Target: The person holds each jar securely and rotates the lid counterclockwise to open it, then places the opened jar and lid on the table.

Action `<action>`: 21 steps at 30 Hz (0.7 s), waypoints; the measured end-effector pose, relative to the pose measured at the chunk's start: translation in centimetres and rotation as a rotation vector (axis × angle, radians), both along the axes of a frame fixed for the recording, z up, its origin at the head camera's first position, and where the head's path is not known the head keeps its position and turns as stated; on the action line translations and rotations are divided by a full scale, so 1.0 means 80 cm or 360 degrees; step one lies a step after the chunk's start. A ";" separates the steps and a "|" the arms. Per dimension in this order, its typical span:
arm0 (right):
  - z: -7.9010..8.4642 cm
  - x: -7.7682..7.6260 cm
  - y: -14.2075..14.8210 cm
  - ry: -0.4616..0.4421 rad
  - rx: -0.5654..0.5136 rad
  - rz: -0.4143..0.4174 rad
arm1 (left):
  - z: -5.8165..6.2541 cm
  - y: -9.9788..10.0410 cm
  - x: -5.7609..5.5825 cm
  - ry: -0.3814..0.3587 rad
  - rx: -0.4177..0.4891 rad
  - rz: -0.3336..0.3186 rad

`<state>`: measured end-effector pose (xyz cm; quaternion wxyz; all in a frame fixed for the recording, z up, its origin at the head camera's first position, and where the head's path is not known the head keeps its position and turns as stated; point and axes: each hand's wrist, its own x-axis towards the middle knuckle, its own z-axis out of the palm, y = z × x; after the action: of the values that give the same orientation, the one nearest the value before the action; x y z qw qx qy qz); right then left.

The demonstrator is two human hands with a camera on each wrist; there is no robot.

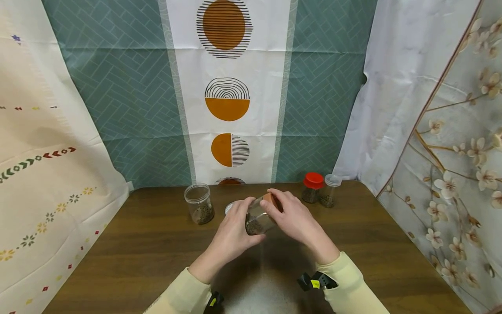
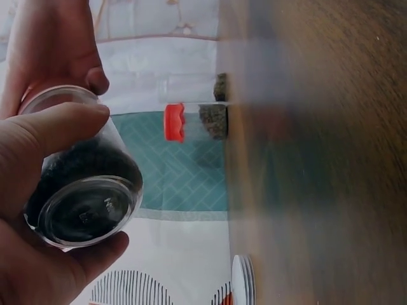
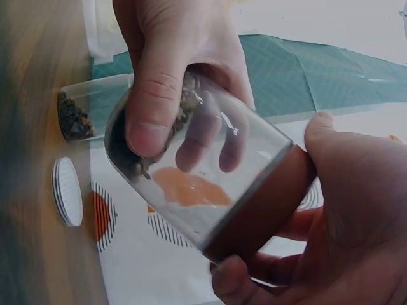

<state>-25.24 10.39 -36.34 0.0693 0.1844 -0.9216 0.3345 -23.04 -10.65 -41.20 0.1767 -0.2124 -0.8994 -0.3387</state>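
A clear jar with dark grains in its lower end and a brown-orange lid is held tilted above the table. My left hand grips its body, the thumb on one side and fingers on the other. My right hand holds the lid end, its fingers curled around the rim. In the left wrist view the base of the jar faces the camera. Beyond the left hand lies a white ridged lid, partly hidden in the head view.
A lidless clear jar with grains stands at the back left of the wooden table. At the back right, a red-lidded jar stands beside a slimmer clear-capped jar. Patterned cloths hang behind and at both sides.
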 end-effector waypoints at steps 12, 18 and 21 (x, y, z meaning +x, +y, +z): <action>0.007 -0.005 0.013 -0.0203 -0.0173 0.0211 | -0.003 0.003 -0.002 0.0217 -0.0071 0.0094; 0.011 -0.007 0.018 -0.0208 -0.0233 0.0326 | -0.002 0.004 -0.002 0.0265 -0.0104 0.0112; 0.011 -0.008 0.016 -0.0198 -0.0244 0.0332 | -0.001 0.002 -0.001 0.0284 -0.0117 0.0119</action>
<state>-25.90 11.67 -35.44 -0.0093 0.2522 -0.8717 0.4200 -23.15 -10.47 -41.26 0.2606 -0.2144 -0.8992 -0.2785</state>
